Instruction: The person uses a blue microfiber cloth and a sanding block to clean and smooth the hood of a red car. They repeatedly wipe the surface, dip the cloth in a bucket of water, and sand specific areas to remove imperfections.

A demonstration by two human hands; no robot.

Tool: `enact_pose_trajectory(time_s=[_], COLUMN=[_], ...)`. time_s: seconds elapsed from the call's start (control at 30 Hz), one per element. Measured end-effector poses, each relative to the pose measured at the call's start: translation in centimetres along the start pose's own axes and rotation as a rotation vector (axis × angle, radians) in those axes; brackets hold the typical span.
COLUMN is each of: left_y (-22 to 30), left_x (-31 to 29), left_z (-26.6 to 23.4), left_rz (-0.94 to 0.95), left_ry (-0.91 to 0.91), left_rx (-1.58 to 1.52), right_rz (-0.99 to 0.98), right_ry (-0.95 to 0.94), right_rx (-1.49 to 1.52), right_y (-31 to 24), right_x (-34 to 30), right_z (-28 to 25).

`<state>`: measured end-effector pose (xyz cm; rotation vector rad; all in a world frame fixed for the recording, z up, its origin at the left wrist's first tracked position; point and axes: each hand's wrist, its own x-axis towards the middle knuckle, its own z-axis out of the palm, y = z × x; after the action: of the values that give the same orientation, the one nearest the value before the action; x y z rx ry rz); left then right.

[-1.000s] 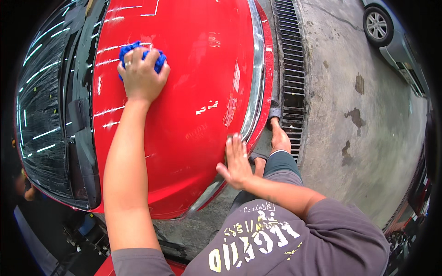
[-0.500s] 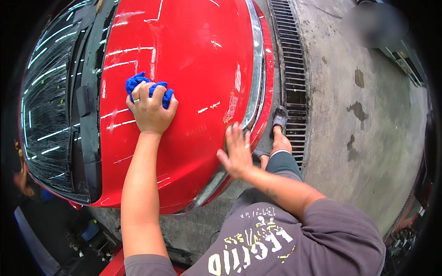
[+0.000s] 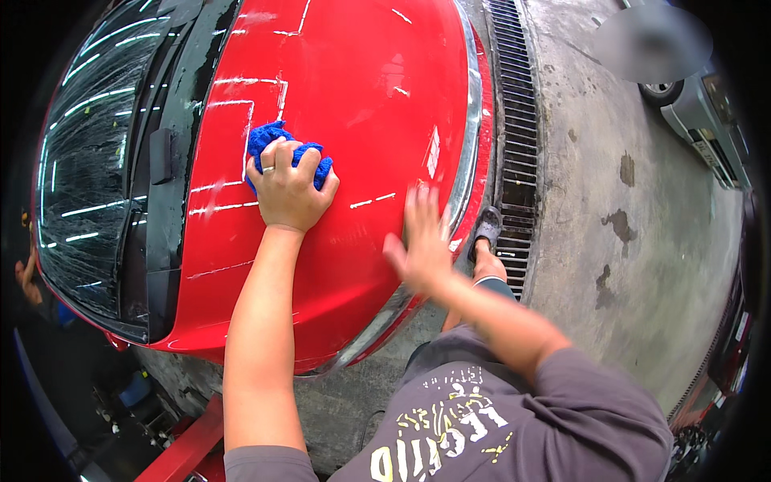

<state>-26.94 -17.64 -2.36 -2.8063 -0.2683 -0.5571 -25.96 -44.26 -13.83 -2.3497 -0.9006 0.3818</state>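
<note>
the left hand (image 3: 295, 193) is bearing down on the blue cloth (image 3: 267, 136), fingers curled over the bunched-up wad, with folds of it poking out ahead of the knuckles and by the thumb. there's a ring (image 3: 268, 169) on one finger of that hand. and the cloth sits right on the red hood (image 3: 353, 265) of a car, nearer the windscreen (image 3: 88, 177) than the front edge, with white streaks of light shining on the paint around it.

over to the right hand (image 3: 426, 249): it's held out flat, thumb spread well away from the fingers, down by the hood's front edge and just beside the chrome strip (image 3: 472, 104). the fingertips are blurred, so i can't tell whether they're touching the paint.

the left forearm (image 3: 261, 345) runs straight up from the lower edge, the right one cuts in across the dark grey t-shirt (image 3: 594, 426) with its pale print. past the bumper, one foot in a grey shoe (image 3: 489, 223) is planted beside the long drain grate (image 3: 516, 96), and beyond that it's stained concrete floor (image 3: 562, 241). a silver car (image 3: 697, 104) stands at upper right, and over at the far left edge, another person's arm (image 3: 30, 281) shows near the windscreen.
</note>
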Motion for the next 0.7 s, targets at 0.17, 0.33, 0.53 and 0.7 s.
enact_pose_trajectory(time_s=[0.17, 0.33, 0.53, 0.7], left_y=[1.7, 0.3, 1.3, 0.7], left_x=[1.5, 0.1, 1.9, 1.6], left_z=[0.4, -0.8, 0.2, 0.1], left_rz=[0.023, -0.028, -0.007, -0.050], left_ry=[0.038, -0.007, 0.030, -0.043], left_rx=[-0.043, -0.062, -0.103, -0.072], right_rz=[0.123, -0.071, 0.066, 0.106], right_ry=[0.301, 0.062, 0.146, 0.079], right_rx=[0.082, 0.134, 0.050, 0.062], right_y=[8.9, -0.1, 6.0, 11.3], right_x=[24.0, -0.2, 11.5, 29.8], right_z=[-8.5, -0.2, -4.0, -10.6])
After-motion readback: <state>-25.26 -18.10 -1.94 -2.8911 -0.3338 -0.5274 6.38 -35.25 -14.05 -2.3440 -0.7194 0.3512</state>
